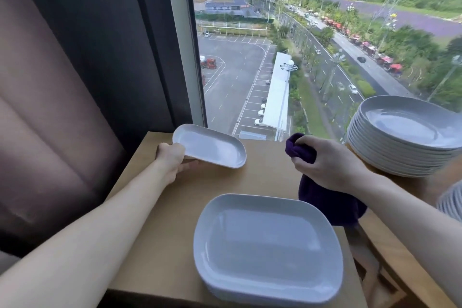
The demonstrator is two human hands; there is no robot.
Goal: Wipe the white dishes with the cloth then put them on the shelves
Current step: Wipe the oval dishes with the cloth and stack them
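Note:
My left hand grips the near left edge of a small white oblong dish, thumb on the rim and fingers underneath, at the far left of a tan wooden surface. My right hand holds a bunched dark purple cloth, which hangs below it, to the right of the dish and apart from it. A large white rectangular dish lies close to me, on top of at least one more like it. A tall stack of round white plates stands at the right.
Directly behind the wooden surface a big window looks down on a car park and road. A dark frame and brown curtain close off the left side. At the lower right sits a lower wooden ledge.

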